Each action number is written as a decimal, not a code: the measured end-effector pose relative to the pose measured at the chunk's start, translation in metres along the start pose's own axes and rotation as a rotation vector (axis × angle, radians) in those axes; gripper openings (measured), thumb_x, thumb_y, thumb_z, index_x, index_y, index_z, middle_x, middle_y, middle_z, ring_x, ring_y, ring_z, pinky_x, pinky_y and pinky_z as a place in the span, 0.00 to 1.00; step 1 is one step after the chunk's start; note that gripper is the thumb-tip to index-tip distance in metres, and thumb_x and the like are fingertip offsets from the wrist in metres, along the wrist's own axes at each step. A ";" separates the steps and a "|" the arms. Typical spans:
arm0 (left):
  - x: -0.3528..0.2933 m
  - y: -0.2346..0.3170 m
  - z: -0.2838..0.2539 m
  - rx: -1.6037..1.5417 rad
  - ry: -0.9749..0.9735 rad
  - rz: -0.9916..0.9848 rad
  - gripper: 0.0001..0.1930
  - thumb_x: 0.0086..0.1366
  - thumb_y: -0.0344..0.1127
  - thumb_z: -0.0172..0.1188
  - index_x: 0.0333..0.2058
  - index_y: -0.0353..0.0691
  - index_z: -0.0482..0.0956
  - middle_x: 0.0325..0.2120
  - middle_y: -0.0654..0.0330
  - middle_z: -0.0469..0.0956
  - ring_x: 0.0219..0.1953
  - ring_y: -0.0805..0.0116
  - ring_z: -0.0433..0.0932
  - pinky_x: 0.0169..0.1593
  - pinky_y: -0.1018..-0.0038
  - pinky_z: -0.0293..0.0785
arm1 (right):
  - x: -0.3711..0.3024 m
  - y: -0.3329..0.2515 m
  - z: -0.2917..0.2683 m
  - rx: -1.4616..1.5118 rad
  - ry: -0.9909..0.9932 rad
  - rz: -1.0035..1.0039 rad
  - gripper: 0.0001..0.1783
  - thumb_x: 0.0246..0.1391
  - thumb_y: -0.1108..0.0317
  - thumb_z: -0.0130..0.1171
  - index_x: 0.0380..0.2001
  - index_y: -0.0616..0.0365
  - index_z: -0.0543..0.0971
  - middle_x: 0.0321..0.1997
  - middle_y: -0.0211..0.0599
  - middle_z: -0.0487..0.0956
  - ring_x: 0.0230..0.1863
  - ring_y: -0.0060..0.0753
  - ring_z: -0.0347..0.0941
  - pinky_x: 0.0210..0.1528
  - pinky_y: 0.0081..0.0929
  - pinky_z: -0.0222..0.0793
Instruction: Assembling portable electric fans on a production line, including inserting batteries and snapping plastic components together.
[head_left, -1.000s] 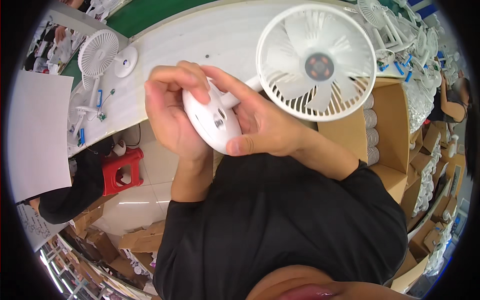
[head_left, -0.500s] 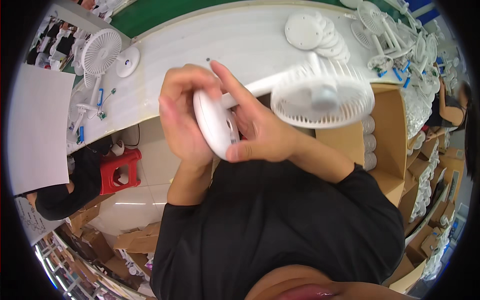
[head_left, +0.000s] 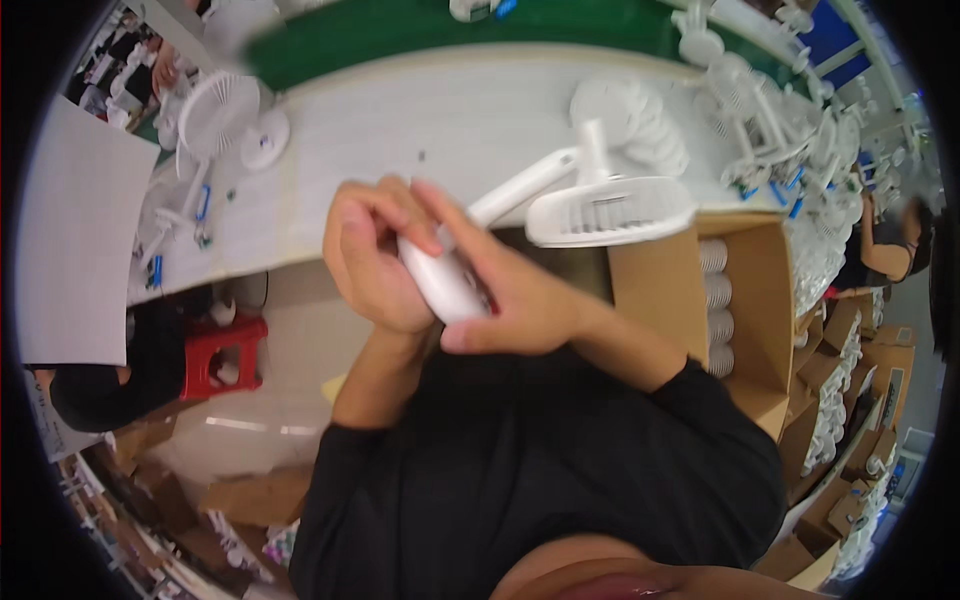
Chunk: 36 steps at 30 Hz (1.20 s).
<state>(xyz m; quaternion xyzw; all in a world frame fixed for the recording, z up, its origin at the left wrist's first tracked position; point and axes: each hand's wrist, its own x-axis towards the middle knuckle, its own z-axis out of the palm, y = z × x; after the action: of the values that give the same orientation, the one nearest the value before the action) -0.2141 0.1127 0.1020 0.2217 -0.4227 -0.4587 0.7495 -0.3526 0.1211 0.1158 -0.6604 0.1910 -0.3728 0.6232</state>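
Observation:
A white desk fan (head_left: 612, 212) is held between my two hands, tilted, with its caged head out to the right and its stem running back to the round base (head_left: 440, 283). My left hand (head_left: 375, 255) curls around the base's left edge, fingers over its top. From the other side my right hand (head_left: 520, 285) grips the base, thumb along its lower edge and fingers near the stem. The base's underside is hidden. Motion blurs the hands slightly.
Ahead is a white workbench (head_left: 370, 120) with stacked white round discs (head_left: 610, 110). Fans stand at the left (head_left: 215, 115) and right (head_left: 745, 100). Below right, a cardboard box (head_left: 755, 300) holds stacked grilles. A red stool (head_left: 225, 355) and a seated person (head_left: 110, 395) are at left.
The fan's head has swung left and turned, now showing more edge-on. Both hands stay on the base and sit slightly lower in view.

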 end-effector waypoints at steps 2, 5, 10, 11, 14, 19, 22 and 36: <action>0.007 -0.032 -0.012 -0.073 0.055 0.001 0.16 0.74 0.41 0.36 0.33 0.39 0.70 0.20 0.61 0.69 0.24 0.73 0.62 0.33 0.79 0.60 | -0.003 0.028 -0.008 -0.238 0.063 -0.074 0.49 0.46 0.70 0.64 0.70 0.61 0.54 0.69 0.55 0.63 0.66 0.53 0.63 0.66 0.39 0.58; 0.012 -0.069 -0.030 0.037 0.226 -0.103 0.13 0.72 0.36 0.39 0.33 0.38 0.71 0.20 0.61 0.69 0.24 0.72 0.63 0.34 0.77 0.62 | -0.013 0.094 -0.028 -0.502 0.262 -0.008 0.39 0.44 0.72 0.65 0.63 0.61 0.66 0.59 0.51 0.74 0.56 0.46 0.72 0.57 0.36 0.67; 0.021 -0.135 -0.096 0.527 0.198 -0.111 0.09 0.70 0.32 0.42 0.34 0.38 0.72 0.20 0.62 0.69 0.24 0.71 0.64 0.34 0.74 0.64 | 0.027 0.094 -0.110 -0.641 0.527 0.150 0.23 0.42 0.74 0.65 0.47 0.61 0.78 0.42 0.44 0.83 0.40 0.43 0.79 0.44 0.35 0.73; 0.021 -0.145 -0.107 0.684 0.178 -0.103 0.09 0.69 0.31 0.43 0.34 0.38 0.73 0.20 0.62 0.69 0.24 0.71 0.64 0.34 0.73 0.65 | 0.041 0.098 -0.137 -0.735 0.574 0.139 0.23 0.42 0.74 0.65 0.46 0.60 0.78 0.43 0.44 0.83 0.40 0.45 0.79 0.45 0.35 0.73; -0.004 -0.159 -0.123 0.845 0.147 -0.353 0.05 0.65 0.29 0.49 0.34 0.38 0.74 0.19 0.63 0.69 0.24 0.67 0.67 0.32 0.69 0.66 | 0.083 0.116 -0.250 -1.058 0.531 0.186 0.24 0.42 0.73 0.65 0.48 0.57 0.79 0.43 0.44 0.83 0.42 0.49 0.79 0.46 0.36 0.73; -0.028 -0.173 -0.112 1.324 -0.173 -0.050 0.03 0.56 0.31 0.57 0.28 0.39 0.76 0.17 0.59 0.71 0.23 0.58 0.69 0.31 0.65 0.67 | 0.103 0.160 -0.406 -1.553 0.486 0.403 0.22 0.43 0.71 0.64 0.47 0.54 0.80 0.45 0.44 0.82 0.46 0.49 0.78 0.49 0.38 0.73; -0.030 -0.178 -0.103 1.387 -0.211 -0.078 0.03 0.53 0.31 0.59 0.26 0.40 0.76 0.17 0.57 0.71 0.23 0.55 0.70 0.31 0.64 0.68 | 0.121 0.170 -0.433 -1.649 0.479 0.590 0.21 0.44 0.70 0.64 0.46 0.52 0.80 0.45 0.44 0.82 0.48 0.47 0.78 0.50 0.40 0.72; -0.056 -0.165 -0.130 1.459 -0.239 -0.075 0.04 0.49 0.32 0.59 0.20 0.40 0.74 0.16 0.56 0.71 0.22 0.53 0.69 0.30 0.62 0.67 | 0.233 0.206 -0.326 -1.631 0.155 0.366 0.27 0.44 0.64 0.68 0.50 0.53 0.76 0.44 0.41 0.81 0.43 0.48 0.78 0.49 0.41 0.71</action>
<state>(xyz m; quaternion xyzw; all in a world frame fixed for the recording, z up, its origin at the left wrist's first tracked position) -0.2001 0.0756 -0.1117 0.6264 -0.6909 -0.1076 0.3445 -0.3959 -0.2990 -0.0421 -0.8351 0.5471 -0.0552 -0.0139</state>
